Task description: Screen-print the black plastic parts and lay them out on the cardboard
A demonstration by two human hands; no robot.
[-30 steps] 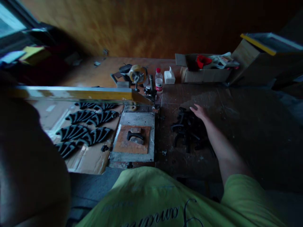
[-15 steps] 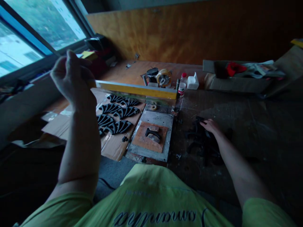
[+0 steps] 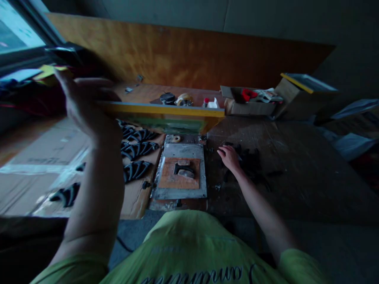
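Note:
My left hand (image 3: 85, 100) is raised at the left end of a yellow-edged frame (image 3: 166, 110), its blurred fingers apart. Whether it touches the frame is unclear. The frame stands tilted up above a metal plate (image 3: 177, 193). On the plate's brown board (image 3: 166, 179) lies one black curved piece (image 3: 188, 169) between pale blocks. My right hand (image 3: 229, 156) is at the left side of a dark pile of similar pieces (image 3: 251, 159), fingers bent and closed on a black curved piece (image 3: 227, 143), partly hidden by the hand.
Rows of black curved pieces (image 3: 137, 170) lie on cardboard (image 3: 132, 201) at left. Behind the frame are a tape roll (image 3: 185, 99), a dark-lidded jar (image 3: 167, 98) and a red-capped bottle (image 3: 205, 101). An open carton (image 3: 251, 107) stands at back right.
The view has turned right. The yellow-edged frame sits higher against the background and now hides most of the bottle. My left hand's fingers have spread; my right hand stays by the pile.

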